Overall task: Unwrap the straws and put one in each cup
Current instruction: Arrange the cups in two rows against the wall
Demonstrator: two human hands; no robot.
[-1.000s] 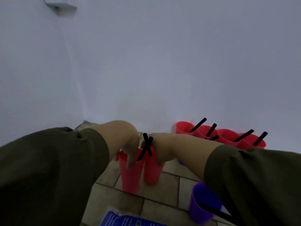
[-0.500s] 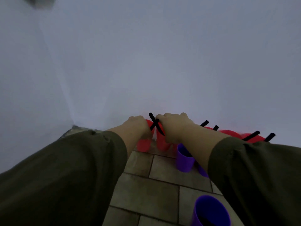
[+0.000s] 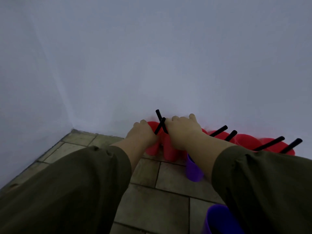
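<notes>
Two cups (image 3: 168, 152) held at 12 o'clock
Left hand (image 3: 141, 135) and right hand (image 3: 183, 132) each wrap one: likely light, squashy; grip mid-wall, straws (image 3: 159, 115) loose.

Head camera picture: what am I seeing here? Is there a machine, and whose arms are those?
No machine here: a person wears a camera on the head, and it looks down at their own arms in dark sleeves. The left hand grips a red cup and the right hand grips a second red cup, beside a white wall. A black straw sticks out of each, and the two cross. To the right, more red cups with straws line the wall. Two purple cups stand nearer on the tiled floor.
</notes>
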